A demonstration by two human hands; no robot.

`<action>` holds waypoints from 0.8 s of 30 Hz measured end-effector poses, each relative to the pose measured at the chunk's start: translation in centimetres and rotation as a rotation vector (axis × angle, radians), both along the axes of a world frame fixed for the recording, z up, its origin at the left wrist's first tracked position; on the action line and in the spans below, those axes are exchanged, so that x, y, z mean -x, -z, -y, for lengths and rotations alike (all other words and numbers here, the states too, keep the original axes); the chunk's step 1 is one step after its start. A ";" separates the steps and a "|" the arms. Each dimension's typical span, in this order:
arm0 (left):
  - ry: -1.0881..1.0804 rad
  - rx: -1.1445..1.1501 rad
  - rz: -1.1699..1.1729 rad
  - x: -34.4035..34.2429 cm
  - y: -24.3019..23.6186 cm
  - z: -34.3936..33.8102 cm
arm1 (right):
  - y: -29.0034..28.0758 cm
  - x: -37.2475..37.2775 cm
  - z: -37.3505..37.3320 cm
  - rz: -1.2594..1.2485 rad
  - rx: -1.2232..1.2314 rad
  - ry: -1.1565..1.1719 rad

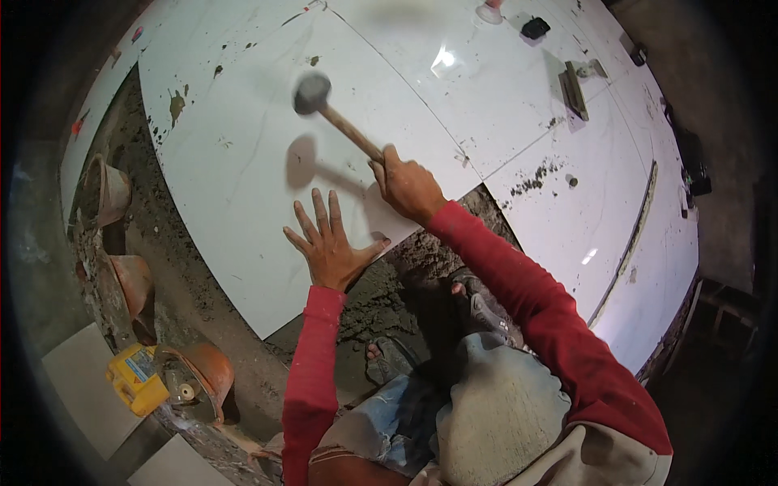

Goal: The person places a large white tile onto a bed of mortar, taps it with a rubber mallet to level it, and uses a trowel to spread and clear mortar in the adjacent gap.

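My right hand (409, 186) is wrapped round the wooden handle of a rubber mallet (313, 94). The dark mallet head is raised over a large white floor tile (235, 162), and its shadow falls on the tile below. With fingers spread, my left hand (328, 243) presses flat on the same tile near its closest edge. Wet grey mortar (356, 304) shows past that edge, around my feet.
Several orange-brown bowls (212, 373) stand along the left, beside a yellow container (136, 379). More white tiles (567, 243) lie to the right. On them rest a trowel (574, 91), a long thin strip (628, 243), a black object (535, 28) and mortar crumbs.
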State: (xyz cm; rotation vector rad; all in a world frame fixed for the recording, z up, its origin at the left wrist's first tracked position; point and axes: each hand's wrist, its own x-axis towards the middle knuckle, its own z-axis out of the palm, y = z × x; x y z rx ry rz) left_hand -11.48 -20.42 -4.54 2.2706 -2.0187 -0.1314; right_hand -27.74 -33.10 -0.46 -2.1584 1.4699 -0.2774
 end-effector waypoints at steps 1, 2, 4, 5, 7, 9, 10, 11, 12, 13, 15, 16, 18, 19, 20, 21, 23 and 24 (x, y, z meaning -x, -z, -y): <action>0.006 -0.003 0.003 -0.4 -0.1 0.0 | -2.6 -0.5 0.0 0.132 0.028 0.021; 0.029 0.008 -0.016 -0.6 -0.6 -0.2 | -3.9 -0.8 -0.1 0.268 0.050 0.037; 0.072 0.080 -0.002 -1.1 -0.6 -0.3 | -3.5 -0.9 -0.6 0.359 0.100 0.042; 0.078 0.085 -0.010 -0.9 -0.5 -0.2 | -3.0 -0.4 -0.4 0.431 0.171 0.049; 0.085 -0.006 -0.018 -0.4 -0.3 -0.3 | -0.4 0.8 -0.1 0.361 0.129 0.074; 0.105 0.009 -0.066 0.3 -0.1 -0.3 | 1.2 2.0 0.5 0.075 -0.001 0.096; 0.098 0.013 -0.056 -0.7 -0.2 -0.5 | -0.7 0.6 0.4 0.196 0.016 0.087; 0.091 0.025 -0.060 -0.8 -0.1 -0.4 | -2.4 0.3 0.5 0.201 0.016 0.077; 0.077 0.053 -0.046 -1.2 -0.1 -0.4 | -3.8 0.1 -0.1 0.308 0.105 0.087; 0.078 0.045 -0.045 -1.3 -0.1 -0.7 | -4.5 0.2 -0.5 0.410 0.201 0.105; 0.050 -0.012 -0.057 -0.3 0.2 -0.1 | -0.6 2.4 -0.7 0.464 0.242 0.117; 0.052 -0.046 -0.030 0.1 -0.5 -0.1 | -0.3 3.0 -0.5 0.235 0.119 0.090; 0.058 -0.020 -0.040 0.7 0.1 0.0 | 0.4 3.9 -0.2 0.110 -0.020 0.109; 0.047 0.001 -0.022 -0.2 0.3 -0.2 | -1.6 2.8 -0.3 0.125 -0.021 0.098; 0.033 0.032 -0.003 -0.6 0.1 -0.4 | -3.8 2.1 -0.7 0.224 0.054 0.079; 0.032 0.013 -0.004 -0.7 0.4 -1.1 | -4.8 2.2 -1.7 0.305 0.115 0.082; 0.061 0.045 -0.024 -0.9 0.8 -0.3 | -2.2 3.3 -2.5 0.336 0.128 0.098; 0.041 0.054 -0.035 -0.3 0.4 -0.1 | -0.8 4.6 -3.0 0.157 0.046 0.060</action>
